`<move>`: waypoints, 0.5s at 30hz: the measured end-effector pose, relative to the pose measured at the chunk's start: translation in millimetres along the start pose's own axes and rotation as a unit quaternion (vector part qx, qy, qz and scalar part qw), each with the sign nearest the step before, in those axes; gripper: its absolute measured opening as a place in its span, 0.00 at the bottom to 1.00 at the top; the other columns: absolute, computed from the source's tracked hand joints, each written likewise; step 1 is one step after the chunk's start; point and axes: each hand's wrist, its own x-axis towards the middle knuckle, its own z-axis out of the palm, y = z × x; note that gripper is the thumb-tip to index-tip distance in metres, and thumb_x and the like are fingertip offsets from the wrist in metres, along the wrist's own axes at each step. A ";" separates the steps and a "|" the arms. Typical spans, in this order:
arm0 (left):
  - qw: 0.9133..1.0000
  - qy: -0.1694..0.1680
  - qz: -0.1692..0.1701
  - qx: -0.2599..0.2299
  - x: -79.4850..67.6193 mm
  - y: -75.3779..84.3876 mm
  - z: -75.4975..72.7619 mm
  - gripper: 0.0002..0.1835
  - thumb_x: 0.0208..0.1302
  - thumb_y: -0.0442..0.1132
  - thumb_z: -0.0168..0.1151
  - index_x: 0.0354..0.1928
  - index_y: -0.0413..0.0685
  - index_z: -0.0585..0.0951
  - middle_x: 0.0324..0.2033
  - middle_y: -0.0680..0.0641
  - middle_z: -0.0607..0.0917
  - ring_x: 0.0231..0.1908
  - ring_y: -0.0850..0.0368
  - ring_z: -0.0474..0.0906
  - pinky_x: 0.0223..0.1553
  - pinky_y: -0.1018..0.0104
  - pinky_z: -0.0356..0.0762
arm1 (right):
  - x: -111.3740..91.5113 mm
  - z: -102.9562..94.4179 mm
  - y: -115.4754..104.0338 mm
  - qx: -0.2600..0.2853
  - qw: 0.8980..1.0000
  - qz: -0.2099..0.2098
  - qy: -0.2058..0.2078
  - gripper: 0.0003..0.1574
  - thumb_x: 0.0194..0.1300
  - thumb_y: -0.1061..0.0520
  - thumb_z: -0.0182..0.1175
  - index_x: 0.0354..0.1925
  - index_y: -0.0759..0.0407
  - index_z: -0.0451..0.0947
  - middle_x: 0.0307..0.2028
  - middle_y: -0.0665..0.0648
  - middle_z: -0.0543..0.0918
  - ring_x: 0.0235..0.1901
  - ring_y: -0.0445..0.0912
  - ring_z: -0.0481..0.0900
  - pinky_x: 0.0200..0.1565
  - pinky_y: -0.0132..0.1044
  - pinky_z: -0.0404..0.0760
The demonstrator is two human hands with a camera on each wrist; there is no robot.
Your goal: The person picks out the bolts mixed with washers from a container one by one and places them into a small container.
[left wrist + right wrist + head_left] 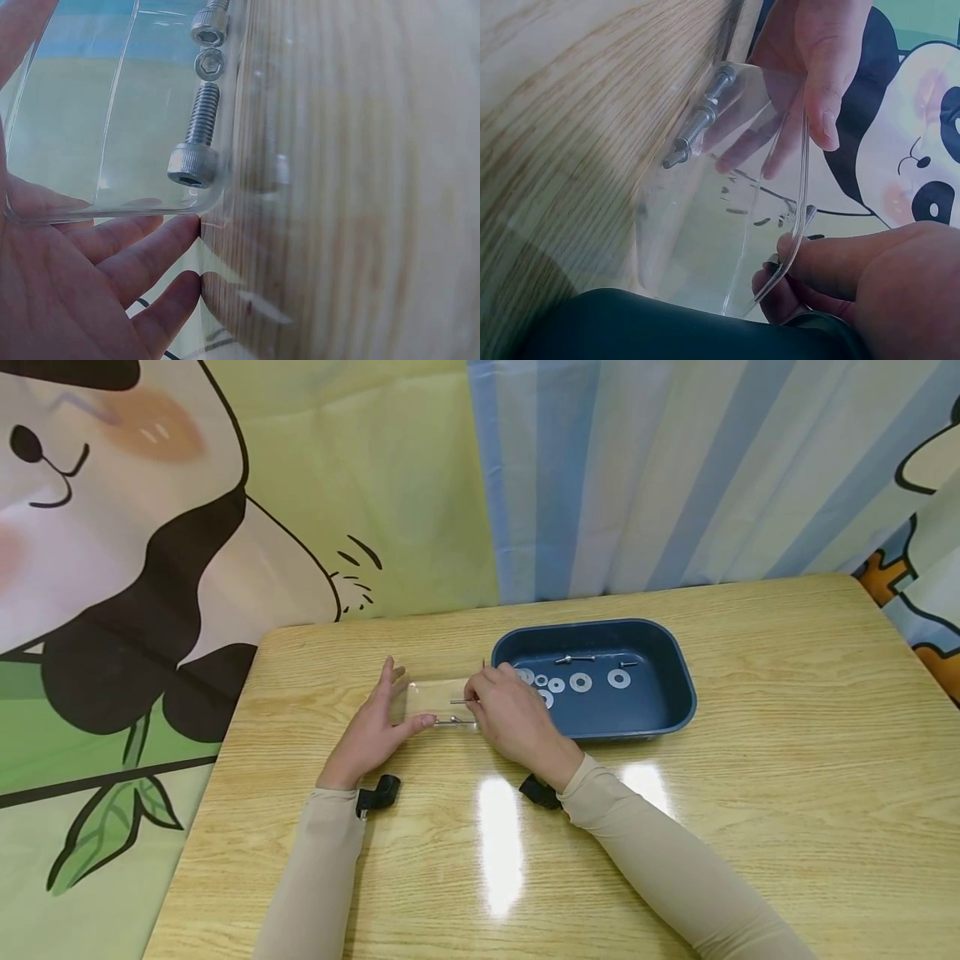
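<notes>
A clear plastic box (429,695) stands on the table, with several socket-head screws (195,142) lying along its near side. My left hand (371,735) rests at the box's left end, its fingers straight and spread against the outside and its thumb at the near rim. Over the box's right end, my right hand (517,714) pinches one screw (810,215) between thumb and fingers. In the right wrist view, the rim hides part of that screw.
To the right, close to the box, stands a dark blue tray (687,697). It holds several flat washers (581,682) and some screws (574,659); my right hand covers its left corner. A patterned curtain (420,485) hangs behind the wooden table (787,735).
</notes>
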 end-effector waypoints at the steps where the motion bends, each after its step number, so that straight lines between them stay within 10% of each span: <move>1: 1.000 0.000 0.000 0.000 0.1 0.1 0.0 0.62 0.64 0.63 0.66 0.79 0.65 0.27 0.77 0.47 0.56 0.74 0.41 0.55 0.69 0.36 0.55 | -0.1 -0.2 -0.1 -0.001 1.000 0.000 -0.001 0.03 0.71 0.59 0.62 0.39 0.56 0.83 0.37 0.50 0.81 0.36 0.46 0.69 0.38 0.36 0.73; 15: 1.000 0.001 0.000 -0.001 0.9 1.3 0.4 0.62 0.64 0.62 0.66 0.79 0.63 0.28 0.77 0.47 0.56 0.74 0.41 0.54 0.70 0.36 0.53 | 0.0 -0.9 0.9 -0.013 1.000 -0.010 -0.011 0.03 0.70 0.57 0.64 0.39 0.55 0.83 0.37 0.50 0.81 0.37 0.46 0.69 0.38 0.36 0.73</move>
